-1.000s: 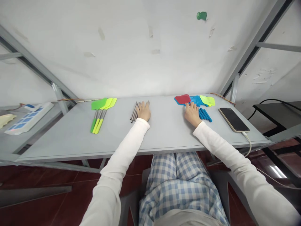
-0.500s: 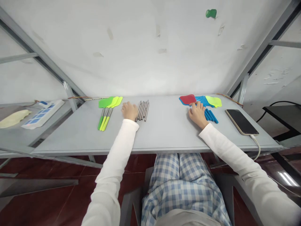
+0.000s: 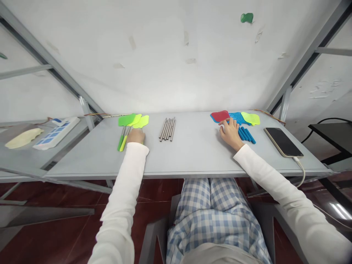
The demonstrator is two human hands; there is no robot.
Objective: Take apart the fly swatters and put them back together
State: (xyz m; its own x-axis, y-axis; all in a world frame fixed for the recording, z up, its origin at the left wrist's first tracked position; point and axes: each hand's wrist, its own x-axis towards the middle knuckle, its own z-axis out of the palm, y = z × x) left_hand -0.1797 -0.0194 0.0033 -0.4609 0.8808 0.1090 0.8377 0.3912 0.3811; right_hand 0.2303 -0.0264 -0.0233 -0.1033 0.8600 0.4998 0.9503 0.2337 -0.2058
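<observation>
My left hand (image 3: 136,136) is closed round the shaft of a yellow-green fly swatter (image 3: 142,121), with its handle hidden under the hand. Just left of it lie a green fly swatter (image 3: 126,120) and another yellow-green one, both with thin metal shafts and coloured handles. Several metal rods (image 3: 167,129) lie side by side to the right of that hand. My right hand (image 3: 231,133) rests on the table with fingers apart, its fingertips by a red swatter head (image 3: 219,116) and a blue textured head (image 3: 237,117). Several blue handles (image 3: 246,135) lie beside it, below a loose yellow-green head (image 3: 250,118).
A phone (image 3: 284,142) with a white cable lies at the right end of the grey table (image 3: 189,154). A white power strip (image 3: 57,134) sits on the surface to the left. Metal frame posts stand at both sides, and a white wall rises behind.
My left hand has moved left, from beside the metal rods to the fly swatters, and closed on the rightmost one, whose head is shifted slightly. My right hand has hardly moved.
</observation>
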